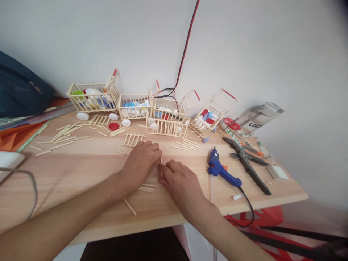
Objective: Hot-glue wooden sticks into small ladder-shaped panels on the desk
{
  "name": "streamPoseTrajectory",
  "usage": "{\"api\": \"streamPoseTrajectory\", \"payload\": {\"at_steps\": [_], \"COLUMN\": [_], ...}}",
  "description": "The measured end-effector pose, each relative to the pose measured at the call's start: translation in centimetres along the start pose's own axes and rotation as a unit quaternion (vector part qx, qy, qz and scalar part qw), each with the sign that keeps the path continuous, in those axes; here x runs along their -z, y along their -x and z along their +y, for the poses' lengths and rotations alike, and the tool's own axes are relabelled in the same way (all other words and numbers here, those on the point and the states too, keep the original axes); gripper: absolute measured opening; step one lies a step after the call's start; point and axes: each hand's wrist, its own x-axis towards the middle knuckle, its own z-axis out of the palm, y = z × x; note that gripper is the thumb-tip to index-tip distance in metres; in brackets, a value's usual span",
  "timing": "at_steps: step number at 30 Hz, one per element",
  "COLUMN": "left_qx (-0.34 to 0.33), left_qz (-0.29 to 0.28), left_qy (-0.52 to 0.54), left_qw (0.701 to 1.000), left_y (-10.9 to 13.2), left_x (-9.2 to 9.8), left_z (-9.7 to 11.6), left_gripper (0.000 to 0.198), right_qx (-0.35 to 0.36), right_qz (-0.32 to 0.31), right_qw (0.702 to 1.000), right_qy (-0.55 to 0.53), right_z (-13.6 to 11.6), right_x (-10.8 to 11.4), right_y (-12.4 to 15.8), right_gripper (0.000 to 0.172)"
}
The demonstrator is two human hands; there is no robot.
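My left hand [143, 161] and my right hand [181, 181] meet over the middle of the wooden table, fingers curled and pinched close together. Between their fingertips shows a short wooden stick [161, 158], mostly hidden by the fingers. A few loose sticks [147, 188] lie under and beside my left wrist, and one more stick [129, 207] is nearer the table's front edge. Just beyond my left hand is a small ladder-like stick panel [133, 140]. Further right lie several thin sticks [187, 145].
Several miniature stick carts [92, 98] holding coloured bottle caps stand along the wall. A blue glue gun [221, 169] lies at right, its cord over the front edge. Past it are a black-handled tool [250, 168] and a white box [277, 172]. Loose sticks [63, 136] lie at left.
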Motion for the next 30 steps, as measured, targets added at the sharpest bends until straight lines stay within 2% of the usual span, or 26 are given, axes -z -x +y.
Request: {"api": "streamPoseTrajectory", "payload": {"at_steps": [6,11,16,18,22,30], "left_qx": [0.007,0.012,0.011,0.011,0.005,0.004], "left_qz": [-0.002,-0.008,0.052,0.057,0.015,-0.042], "left_qy": [-0.012,-0.003,0.012,0.004,-0.006,-0.010], "left_qw": [1.000,1.000,0.999,0.998,1.000,0.999], "left_y": [0.0,0.0,0.5,0.7,0.9,0.6], "left_x": [-0.1,0.2,0.6,0.7,0.7,1.0], "left_z": [0.0,0.0,-0.6,-0.8,-0.9,-0.3], "left_gripper": [0.009,0.010,0.014,0.018,0.020,0.023], "right_qx": [-0.017,-0.021,-0.041,-0.053,-0.051,-0.032], "right_qz": [-0.014,-0.031,0.042,0.066,0.075,0.051], "right_qw": [1.000,0.997,0.988,0.986,0.988,0.994], "right_qy": [-0.010,-0.074,-0.144,-0.143,-0.124,-0.094], "right_z": [-0.1,0.3,1.8,2.3,2.5,2.6], "right_x": [0.5,1.4,1.1,0.9,0.7,0.2], "right_y": [0.0,0.5,1.0,1.1,0.7,0.0], "right_gripper": [0.012,0.012,0.021,0.026,0.034,0.037]}}
